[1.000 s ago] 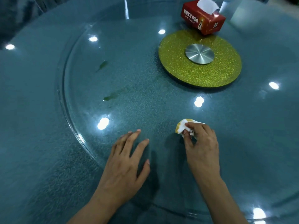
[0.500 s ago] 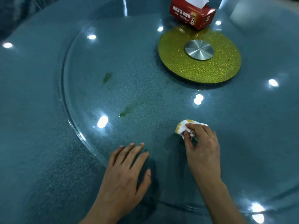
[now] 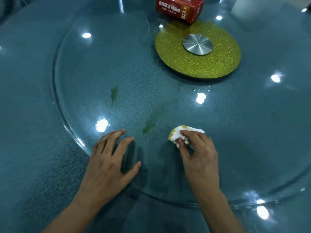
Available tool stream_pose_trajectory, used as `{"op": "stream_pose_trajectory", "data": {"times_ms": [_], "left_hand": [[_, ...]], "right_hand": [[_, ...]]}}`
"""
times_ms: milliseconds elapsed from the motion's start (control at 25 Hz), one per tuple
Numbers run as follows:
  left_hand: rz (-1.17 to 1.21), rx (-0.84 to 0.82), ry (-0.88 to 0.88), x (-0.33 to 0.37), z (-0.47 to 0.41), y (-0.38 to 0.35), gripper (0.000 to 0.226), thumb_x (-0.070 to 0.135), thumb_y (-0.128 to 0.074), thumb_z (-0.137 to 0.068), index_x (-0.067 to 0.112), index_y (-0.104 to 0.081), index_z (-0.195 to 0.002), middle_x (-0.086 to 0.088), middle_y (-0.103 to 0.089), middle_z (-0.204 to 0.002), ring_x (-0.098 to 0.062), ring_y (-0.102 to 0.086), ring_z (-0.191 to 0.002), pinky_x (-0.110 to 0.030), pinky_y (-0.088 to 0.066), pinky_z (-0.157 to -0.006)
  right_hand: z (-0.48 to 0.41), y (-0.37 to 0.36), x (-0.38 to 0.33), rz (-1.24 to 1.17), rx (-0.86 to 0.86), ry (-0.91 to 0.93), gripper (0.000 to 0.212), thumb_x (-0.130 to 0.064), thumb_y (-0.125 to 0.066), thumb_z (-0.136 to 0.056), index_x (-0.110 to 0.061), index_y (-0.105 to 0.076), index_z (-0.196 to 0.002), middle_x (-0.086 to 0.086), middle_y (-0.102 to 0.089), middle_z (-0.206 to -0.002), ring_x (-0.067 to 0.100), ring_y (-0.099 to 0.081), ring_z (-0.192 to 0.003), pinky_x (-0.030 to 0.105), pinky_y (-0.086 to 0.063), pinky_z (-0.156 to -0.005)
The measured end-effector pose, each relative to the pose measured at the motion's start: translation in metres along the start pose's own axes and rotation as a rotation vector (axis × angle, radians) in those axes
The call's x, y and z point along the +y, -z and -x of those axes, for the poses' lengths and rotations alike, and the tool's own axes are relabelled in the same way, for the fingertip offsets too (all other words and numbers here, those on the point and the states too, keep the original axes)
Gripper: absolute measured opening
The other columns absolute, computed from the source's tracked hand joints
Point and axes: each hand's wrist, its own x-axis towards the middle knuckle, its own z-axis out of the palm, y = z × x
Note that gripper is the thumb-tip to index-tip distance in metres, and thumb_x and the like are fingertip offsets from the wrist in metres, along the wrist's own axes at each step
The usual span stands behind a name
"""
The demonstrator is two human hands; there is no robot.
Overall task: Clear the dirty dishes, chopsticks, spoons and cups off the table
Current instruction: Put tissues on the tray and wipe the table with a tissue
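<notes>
My right hand (image 3: 197, 153) pinches a crumpled white tissue (image 3: 178, 133) stained yellow-orange, held just above the glass turntable (image 3: 101, 73). My left hand (image 3: 109, 162) lies flat on the turntable near its front edge, fingers spread and straight. Two greenish smears mark the glass: one smear (image 3: 149, 126) sits between my hands, just left of the tissue, and another smear (image 3: 114, 95) lies further back on the left. No dishes, chopsticks, spoons or cups are in view.
A gold glitter disc (image 3: 168, 47) with a silver metal hub (image 3: 197, 44) sits at the turntable's centre. A red tissue box (image 3: 178, 10) stands behind it at the top edge. The blue speckled table (image 3: 25, 115) surrounds the turntable.
The turntable has turned: both green smears and the tissue box shifted, the near smear now lying between my hands. My left hand slid on the glass with it. The right hand kept hold of the tissue.
</notes>
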Motion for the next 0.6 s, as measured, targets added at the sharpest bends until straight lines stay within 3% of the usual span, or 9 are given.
{"op": "stream_pose_trajectory", "data": {"times_ms": [240, 360, 600], "left_hand": [[0.006, 0.015, 0.002, -0.002, 0.008, -0.003, 0.065, 0.063, -0.056, -0.084, 0.019, -0.062, -0.132, -0.008, -0.049, -0.146, -0.034, -0.046, -0.136, -0.058, -0.036, -0.112], [0.007, 0.025, -0.036, 0.003, 0.014, -0.009, 0.065, 0.066, -0.059, -0.083, 0.022, -0.065, -0.131, -0.007, -0.052, -0.146, -0.035, -0.048, -0.136, -0.059, -0.04, -0.108], [-0.01, 0.032, -0.006, 0.03, 0.023, -0.018, 0.068, 0.069, -0.052, -0.085, 0.024, -0.065, -0.134, -0.007, -0.051, -0.148, -0.033, -0.046, -0.136, -0.056, -0.039, -0.109]], "right_hand": [[0.025, -0.002, -0.006, 0.022, 0.002, 0.054, 0.029, -0.021, -0.079, -0.087, -0.025, -0.073, -0.114, -0.013, -0.066, -0.112, 0.011, -0.057, -0.103, 0.028, -0.05, -0.088], [0.038, -0.001, -0.004, 0.053, 0.019, 0.087, 0.038, -0.013, -0.081, -0.083, -0.02, -0.073, -0.12, -0.008, -0.067, -0.118, 0.014, -0.059, -0.11, 0.023, -0.046, -0.097], [0.057, 0.004, -0.006, 0.056, 0.001, 0.153, 0.031, -0.01, -0.076, -0.089, -0.021, -0.075, -0.118, -0.009, -0.069, -0.119, 0.013, -0.061, -0.114, 0.017, -0.042, -0.1]]}}
